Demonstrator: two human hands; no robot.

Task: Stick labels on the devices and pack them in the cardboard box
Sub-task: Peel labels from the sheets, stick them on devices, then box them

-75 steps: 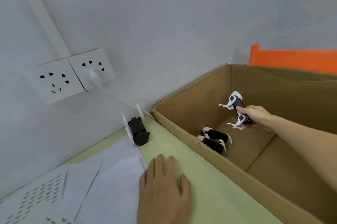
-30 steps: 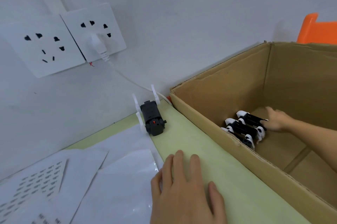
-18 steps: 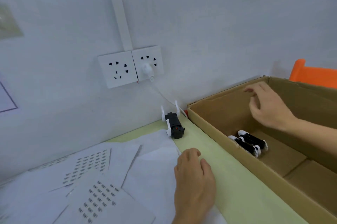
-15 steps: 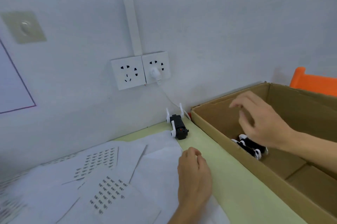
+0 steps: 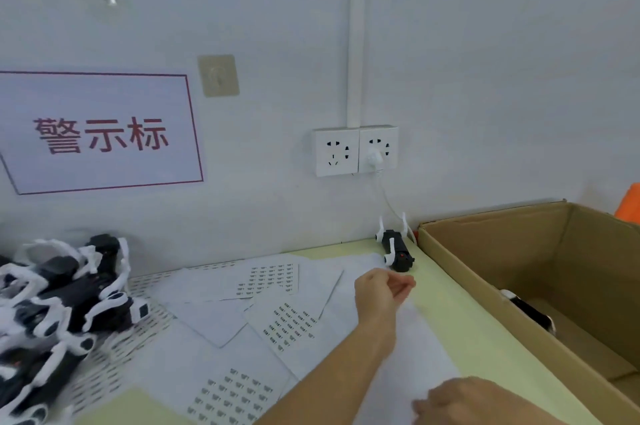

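The device (image 5: 397, 250) on the counter beside the box (image 5: 460, 272) looks light, with flimsy white arms, so grip its black body; left hand (image 5: 381, 289) hovers near, loosely curled, empty; right hand (image 5: 464, 402) too cropped to tell.

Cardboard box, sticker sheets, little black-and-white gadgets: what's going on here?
A person is labelling small devices and packing them. At least one packed device already lies in the cardboard box on the right. A pile of devices waits on the left, and a lone device lies by the wall beside the box. Label sheets cover the table. The left hand hovers near the lone device, fingers loosely curled, holding nothing. The right hand is at the bottom edge.
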